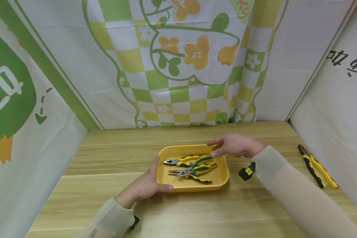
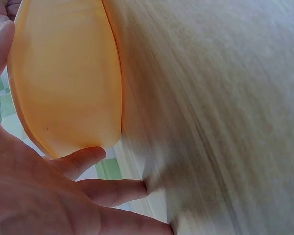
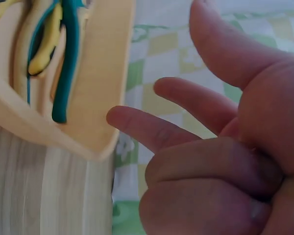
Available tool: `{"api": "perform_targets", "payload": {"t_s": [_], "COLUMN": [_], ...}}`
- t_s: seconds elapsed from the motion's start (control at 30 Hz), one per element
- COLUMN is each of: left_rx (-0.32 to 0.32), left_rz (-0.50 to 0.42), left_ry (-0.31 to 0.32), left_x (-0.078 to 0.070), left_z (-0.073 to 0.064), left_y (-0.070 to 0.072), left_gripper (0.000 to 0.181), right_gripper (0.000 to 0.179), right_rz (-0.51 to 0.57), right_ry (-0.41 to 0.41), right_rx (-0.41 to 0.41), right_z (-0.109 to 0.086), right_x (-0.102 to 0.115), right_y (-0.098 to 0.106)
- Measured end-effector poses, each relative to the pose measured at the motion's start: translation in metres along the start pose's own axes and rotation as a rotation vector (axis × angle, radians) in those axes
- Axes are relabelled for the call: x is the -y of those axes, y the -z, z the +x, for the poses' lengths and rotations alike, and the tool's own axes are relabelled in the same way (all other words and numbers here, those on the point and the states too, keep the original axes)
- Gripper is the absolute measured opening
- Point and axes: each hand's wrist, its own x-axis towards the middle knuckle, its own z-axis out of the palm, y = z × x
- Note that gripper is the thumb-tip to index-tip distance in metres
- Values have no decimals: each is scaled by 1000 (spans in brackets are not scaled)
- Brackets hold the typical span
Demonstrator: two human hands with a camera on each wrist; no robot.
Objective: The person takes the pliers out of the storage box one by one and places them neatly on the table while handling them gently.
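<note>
A yellow plastic tray [image 1: 223,178] stands on the table with overlapping pliers in it. One pair of pliers [image 1: 172,162] has a blunt grey head and yellow-and-black handles. Over other yellow-and-black handles lies a pair with green handles [image 1: 209,168]; a long pointed nose sticks out to the left. The overlap hides how many pairs there are. My left hand [image 1: 147,185] rests against the tray's left end, thumb at the front rim, fingers straight along the wall. At the back right corner hovers my right hand [image 1: 236,145], index and middle fingers extended, other two curled, holding nothing.
Another pair of pliers [image 1: 313,167] with yellow-and-black handles lies on the wooden table [image 1: 107,158] at the right edge. A printed cloth [image 1: 178,102] hangs behind the table, with white printed walls on both sides.
</note>
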Motion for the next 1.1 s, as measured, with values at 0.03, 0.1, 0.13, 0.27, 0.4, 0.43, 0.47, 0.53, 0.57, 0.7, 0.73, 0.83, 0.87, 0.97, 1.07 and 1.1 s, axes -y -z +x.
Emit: {"api": "perform_targets", "payload": {"t_s": [0.03, 0.1, 0.13, 0.27, 0.4, 0.43, 0.47, 0.53, 0.57, 0.7, 0.73, 0.83, 0.87, 0.97, 1.07, 1.1], "left_rx": [-1, 0, 0, 4, 2, 1, 1, 3, 4, 9, 9, 4, 3, 0, 4, 5], "left_rz": [1, 1, 0, -2, 8, 12, 14, 13, 12, 5, 5, 9, 11, 12, 5, 0], "left_ry": [1, 3, 3, 5, 9, 8, 7, 5, 3, 3, 3, 1, 0, 1, 6, 8], "left_x": [0, 0, 0, 1, 1, 1, 1, 0, 0, 0, 0, 0, 0, 1, 0, 0], "left_z": [0, 0, 0, -1, -1, -1, -1, -1, -1, -1, -1, -1, -1, -1, 0, 0], "left_y": [0, 0, 0, 0, 0, 0, 0, 0, -1, -1, -1, -1, 0, 0, 1, 1], "left_gripper": [136, 137, 137, 137, 137, 137, 137, 136, 136, 136, 136, 136, 136, 136, 135, 135], "right_gripper": [64, 65, 66, 61, 54, 53, 52, 51, 50, 47, 46, 43, 42, 40, 38, 37], "right_rz": [-32, -97, -127, -242, -337, -358, -373, -396, -401, -442, -447, -463, -469, -516, -582, -602], "right_ry": [7, 13, 20, -3, -32, -32, -34, -37, -38, -49, -49, -40, -36, -16, -2, 5], "right_rx": [13, 37, 48, 86, 112, 117, 119, 123, 127, 114, 115, 118, 121, 135, 149, 155], "right_z": [3, 9, 12, 22, 31, 32, 34, 37, 38, 41, 41, 42, 42, 44, 45, 46], "right_x": [2, 5, 6, 10, 11, 11, 10, 9, 8, 9, 10, 13, 13, 14, 15, 15], "right_y": [-2, -7, -8, -13, -16, -16, -17, -18, -19, -23, -25, -29, -31, -36, -38, -39]}}
